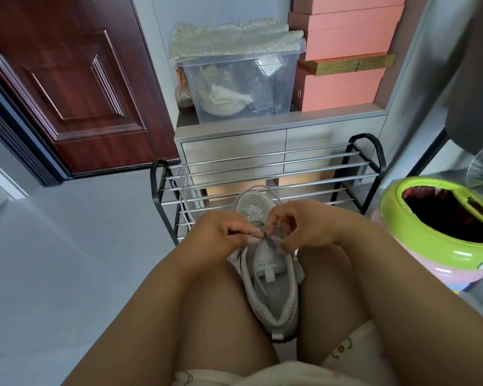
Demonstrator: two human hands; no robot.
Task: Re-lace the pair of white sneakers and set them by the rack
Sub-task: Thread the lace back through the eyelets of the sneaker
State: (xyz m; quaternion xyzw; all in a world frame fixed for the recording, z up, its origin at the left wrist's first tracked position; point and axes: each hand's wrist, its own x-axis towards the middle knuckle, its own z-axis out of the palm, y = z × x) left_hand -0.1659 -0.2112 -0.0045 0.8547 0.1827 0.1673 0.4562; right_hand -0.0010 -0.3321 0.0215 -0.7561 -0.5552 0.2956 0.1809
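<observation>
In the head view I see 1 white sneaker (271, 277) wedged between the knees, toe toward the far metal-barred rack (265, 174). My left hand (221, 235) and right hand (304, 229) hover over its mesh tongue, each pinching the thin lace (258, 232) with curled fingers. A 2nd lace (185, 196) hangs on the rack's left.

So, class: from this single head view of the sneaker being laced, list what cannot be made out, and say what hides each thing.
- Eyelets of the sneaker: covered by the left hand and right hand.
- Second sneaker: not in view.
- Lace on the rack: its lower end is lost behind the left hand.
- Tongue label: too small and upside down to read surely.
- Bin: cut off by the right edge.
</observation>
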